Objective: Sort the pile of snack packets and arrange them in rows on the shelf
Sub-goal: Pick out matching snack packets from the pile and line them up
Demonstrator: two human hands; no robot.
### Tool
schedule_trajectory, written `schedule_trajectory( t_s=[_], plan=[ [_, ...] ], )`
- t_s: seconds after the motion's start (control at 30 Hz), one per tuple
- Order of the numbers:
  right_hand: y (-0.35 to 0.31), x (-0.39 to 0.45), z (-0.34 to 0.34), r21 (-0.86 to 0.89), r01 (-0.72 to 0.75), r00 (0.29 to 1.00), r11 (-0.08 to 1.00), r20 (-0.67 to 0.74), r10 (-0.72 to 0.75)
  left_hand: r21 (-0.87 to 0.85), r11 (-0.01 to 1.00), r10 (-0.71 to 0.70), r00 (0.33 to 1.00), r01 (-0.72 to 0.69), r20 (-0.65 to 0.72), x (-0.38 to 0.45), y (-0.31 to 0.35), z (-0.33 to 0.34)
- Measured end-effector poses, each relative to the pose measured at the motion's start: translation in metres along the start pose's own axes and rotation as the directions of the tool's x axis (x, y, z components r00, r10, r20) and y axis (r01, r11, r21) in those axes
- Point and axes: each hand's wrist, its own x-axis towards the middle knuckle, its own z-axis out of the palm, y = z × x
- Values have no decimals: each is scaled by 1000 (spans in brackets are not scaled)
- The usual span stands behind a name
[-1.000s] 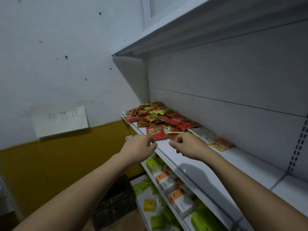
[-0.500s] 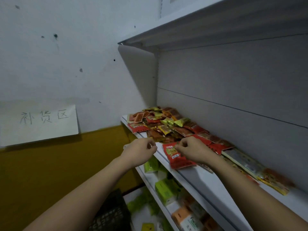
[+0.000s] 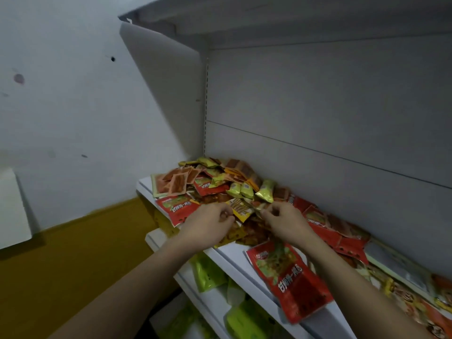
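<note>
Both hands at frame centre, left hand [image 3: 208, 225] and right hand [image 3: 285, 222] pinching yellow packet [image 3: 241, 210] atop pile [image 3: 215, 182]; red packet [image 3: 289, 280], Chinese lettering, overhangs shelf [image 3: 234, 259] edge.

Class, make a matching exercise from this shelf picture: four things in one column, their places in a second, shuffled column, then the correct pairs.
Things
1. large red snack packet
2. shiny gold-green foil packet
3. bright green packs
4. flat orange-brown square packets

Places
A. lower shelf
B. pile's left end
C. shelf's front edge, under the right forearm
D. atop the pile, beyond the right hand

Pairs: 1-C, 2-D, 3-A, 4-B
</note>
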Motion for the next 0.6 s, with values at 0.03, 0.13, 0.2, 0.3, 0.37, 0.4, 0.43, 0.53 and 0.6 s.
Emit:
schedule_trajectory(
  t_s=[0.03,0.13,0.2,0.3,0.37,0.4,0.43,0.53,0.6],
  plan=[
    [3,17,1,-13,-13,999,1000,-41,13,-6,1000,13,1000,-13,0,15,-4,3],
    [16,65,8,-41,-41,988,998,-150,35,-19,999,27,1000,-27,9,58,-16,9],
    [25,96,15,-46,-85,978,995,-194,74,-35,999,33,999,-32,23,85,-24,10],
    [32,139,23,-107,-150,958,983,-260,118,-51,998,49,998,-47,45,121,-34,12],
    [32,164,27,-142,-179,953,974,-272,136,-63,996,62,998,-60,26,145,-42,15],
    [33,174,31,-164,-199,952,966,-265,151,-80,995,66,998,-64,23,156,-45,19],
    [34,180,35,-194,-223,952,955,-253,171,-106,992,75,997,-71,27,165,-48,22],
    [38,190,47,-246,-253,950,936,-247,192,-149,982,125,992,-119,31,181,-58,38],
    [41,197,45,-208,-268,945,941,-249,214,-157,978,142,990,-138,14,191,-64,44]
  ],
)
